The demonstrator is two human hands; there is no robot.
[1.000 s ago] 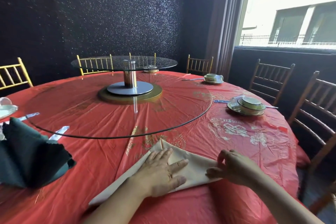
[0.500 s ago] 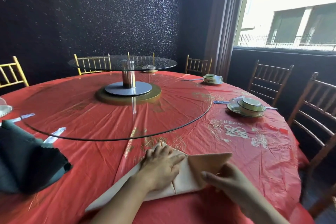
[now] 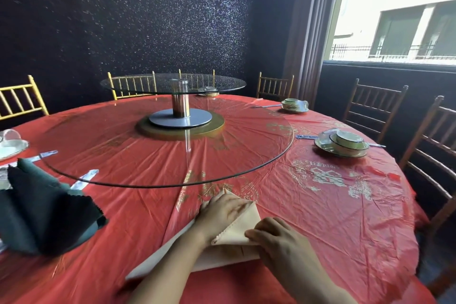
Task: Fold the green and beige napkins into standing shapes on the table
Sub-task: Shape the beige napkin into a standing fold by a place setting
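Note:
A beige napkin lies on the red tablecloth near the front edge, its right corner folded over toward the middle. My left hand presses flat on the napkin's upper part, fingers spread. My right hand pinches the folded flap's lower edge. A dark green napkin stands folded in a fan-like shape at the left.
A large glass turntable covers the table's middle, with a smaller raised glass disc on a metal post. Plates with bowls sit at the right and far right. Wooden and gold chairs ring the table.
My right hand lifted the beige napkin's right corner and folded it over to the left, onto the napkin. The left hand stayed pressing on the cloth.

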